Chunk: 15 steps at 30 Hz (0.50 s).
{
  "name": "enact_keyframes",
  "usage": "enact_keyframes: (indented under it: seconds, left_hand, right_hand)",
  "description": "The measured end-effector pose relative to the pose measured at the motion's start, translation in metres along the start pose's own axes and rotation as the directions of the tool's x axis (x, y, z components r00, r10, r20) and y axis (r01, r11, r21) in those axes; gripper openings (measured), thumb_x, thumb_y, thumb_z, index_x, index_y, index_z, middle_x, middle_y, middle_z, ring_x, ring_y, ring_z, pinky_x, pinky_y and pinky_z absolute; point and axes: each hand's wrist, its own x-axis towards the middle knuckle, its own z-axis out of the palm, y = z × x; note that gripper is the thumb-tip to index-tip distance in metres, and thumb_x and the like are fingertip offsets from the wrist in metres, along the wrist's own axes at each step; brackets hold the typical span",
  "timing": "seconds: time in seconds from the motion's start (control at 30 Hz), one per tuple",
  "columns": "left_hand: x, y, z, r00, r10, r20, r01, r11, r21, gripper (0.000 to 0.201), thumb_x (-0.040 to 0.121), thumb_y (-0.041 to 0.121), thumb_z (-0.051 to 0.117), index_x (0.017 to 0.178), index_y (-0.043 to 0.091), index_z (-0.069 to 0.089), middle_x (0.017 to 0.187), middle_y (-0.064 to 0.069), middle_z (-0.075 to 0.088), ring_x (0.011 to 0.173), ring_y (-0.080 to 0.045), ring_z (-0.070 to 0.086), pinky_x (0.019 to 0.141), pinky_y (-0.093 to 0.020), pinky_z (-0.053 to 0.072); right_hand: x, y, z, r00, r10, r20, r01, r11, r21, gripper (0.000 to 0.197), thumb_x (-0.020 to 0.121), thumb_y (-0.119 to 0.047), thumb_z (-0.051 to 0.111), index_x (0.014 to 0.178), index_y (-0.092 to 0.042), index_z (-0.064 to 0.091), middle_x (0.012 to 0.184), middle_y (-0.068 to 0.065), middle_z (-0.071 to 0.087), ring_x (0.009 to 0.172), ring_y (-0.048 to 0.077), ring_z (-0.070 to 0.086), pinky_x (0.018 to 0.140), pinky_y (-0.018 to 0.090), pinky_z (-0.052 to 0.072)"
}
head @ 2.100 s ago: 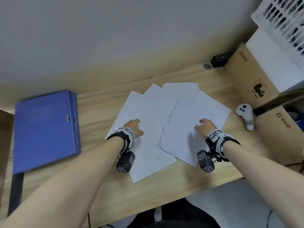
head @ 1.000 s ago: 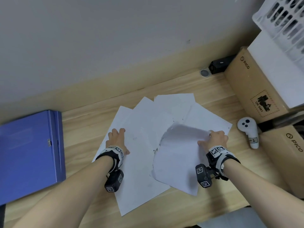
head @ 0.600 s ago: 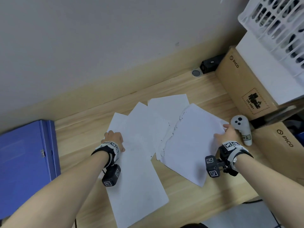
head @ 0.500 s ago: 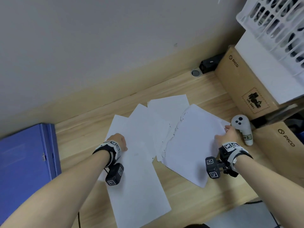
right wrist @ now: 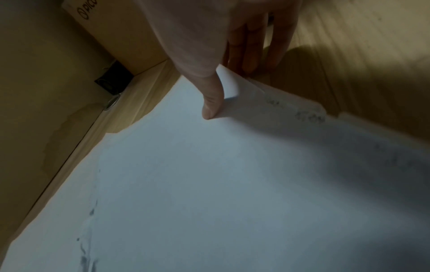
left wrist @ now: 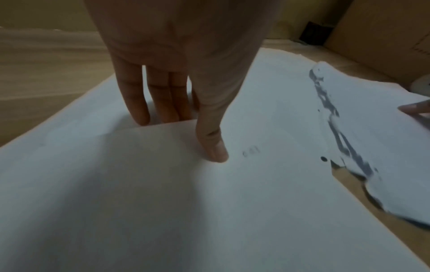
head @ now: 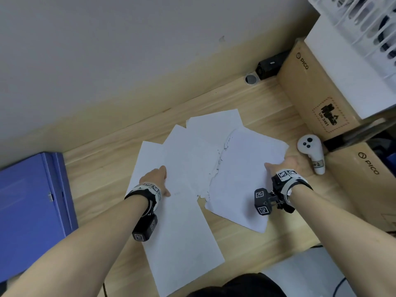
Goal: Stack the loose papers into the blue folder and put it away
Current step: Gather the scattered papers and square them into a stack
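Several white loose papers lie fanned across the wooden desk (head: 102, 168). My left hand (head: 154, 178) is at the upper left edge of the long front sheet (head: 182, 232). In the left wrist view its fingers (left wrist: 139, 103) go under that sheet's edge and the thumb (left wrist: 213, 149) presses on top, pinching it. My right hand (head: 286, 165) pinches the right edge of the ragged-edged sheet (head: 242, 179): thumb (right wrist: 210, 106) on top, fingers (right wrist: 246, 58) beneath the lifted corner. The closed blue folder (head: 32, 211) lies flat at the desk's far left, apart from both hands.
A white controller (head: 310, 153) lies right beside my right hand. Two cardboard boxes (head: 317, 93) (head: 368, 179) stand along the right, with a white basket (head: 364, 24) above them. A small black device (head: 270, 65) sits against the wall. Bare desk lies between folder and papers.
My right hand slid from the middle of the ragged-edged sheet to its right edge and raised the corner. My left hand shifted to the front sheet's edge and slipped its fingers under.
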Motion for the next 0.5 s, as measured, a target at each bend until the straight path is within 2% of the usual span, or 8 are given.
enact_keyframes:
  seconds: [0.07,0.13,0.17,0.23,0.33,0.43,0.5]
  left_hand:
    - [0.001,0.009,0.008,0.998,0.014,0.057,-0.013,1.0,-0.008,0.039,0.072,0.024,0.081,0.093,0.019,0.048,0.102,0.001,0.061,0.087,-0.022,0.057,0.072,-0.031,0.042]
    - [0.0,0.016,0.013,0.997,0.007,0.081,-0.008,1.0,0.009,0.031,0.074,0.021,0.079,0.082,0.012,0.051,0.087,0.003,0.057,0.079,-0.021,0.052,0.071,-0.029,0.04]
    - [-0.001,0.017,0.014,0.996,0.003,0.089,-0.003,1.0,0.006,0.032,0.074,0.022,0.079,0.075,0.01,0.049,0.076,0.004,0.052,0.074,-0.021,0.049,0.069,-0.028,0.039]
    - [0.001,0.017,0.014,0.995,0.022,0.093,-0.02,1.0,-0.023,0.037,0.074,0.024,0.079,0.065,0.017,0.044,0.067,0.005,0.046,0.07,-0.021,0.048,0.066,-0.027,0.039]
    - [0.002,0.015,-0.003,0.995,0.095,0.042,-0.09,0.99,-0.109,0.026,0.077,0.025,0.075,0.075,0.02,0.049,0.078,0.003,0.054,0.074,-0.022,0.053,0.065,-0.027,0.04]
    - [0.014,0.015,-0.034,0.978,0.178,-0.105,-0.194,0.966,-0.169,0.015,0.078,0.018,0.07,0.082,0.02,0.056,0.085,0.003,0.059,0.084,-0.024,0.058,0.069,-0.028,0.039]
    - [0.022,0.019,-0.054,0.954,0.198,-0.224,-0.246,0.946,-0.213,0.013,0.077,0.01,0.064,0.087,0.019,0.063,0.092,0.002,0.065,0.094,-0.025,0.062,0.073,-0.028,0.041]
  right_hand:
    - [0.016,0.019,0.006,1.0,-0.02,-0.001,0.02,0.998,-0.059,0.052,0.041,-0.049,0.067,0.08,-0.016,0.058,0.081,0.007,0.063,0.078,0.032,0.064,0.072,0.042,0.059]
    - [0.018,0.03,0.008,0.999,-0.049,0.008,0.05,0.993,-0.107,0.043,0.042,-0.052,0.063,0.073,-0.023,0.059,0.089,0.006,0.062,0.087,0.031,0.062,0.079,0.04,0.056]
    - [0.004,0.024,0.001,0.998,-0.063,0.007,0.063,0.995,-0.083,0.041,0.04,-0.052,0.062,0.07,-0.024,0.06,0.092,0.005,0.063,0.09,0.03,0.062,0.081,0.04,0.056]
    - [0.006,0.026,0.002,0.996,-0.091,-0.011,0.09,0.994,-0.069,0.035,0.043,-0.047,0.066,0.071,-0.025,0.062,0.095,0.004,0.064,0.097,0.028,0.061,0.083,0.036,0.055]
    - [-0.015,0.016,-0.006,0.98,-0.197,-0.016,0.196,0.98,-0.028,0.028,0.06,-0.03,0.076,0.083,-0.023,0.061,0.098,0.004,0.063,0.101,0.029,0.058,0.082,0.034,0.051]
    - [-0.022,0.016,-0.002,0.972,-0.234,-0.028,0.235,0.97,0.062,0.028,0.071,-0.017,0.073,0.092,-0.019,0.055,0.096,0.009,0.063,0.086,0.031,0.061,0.07,0.033,0.049]
    - [-0.023,0.018,0.004,0.973,-0.228,-0.037,0.231,0.969,0.085,0.033,0.074,-0.013,0.069,0.101,-0.017,0.051,0.097,0.011,0.06,0.08,0.032,0.059,0.066,0.033,0.046]
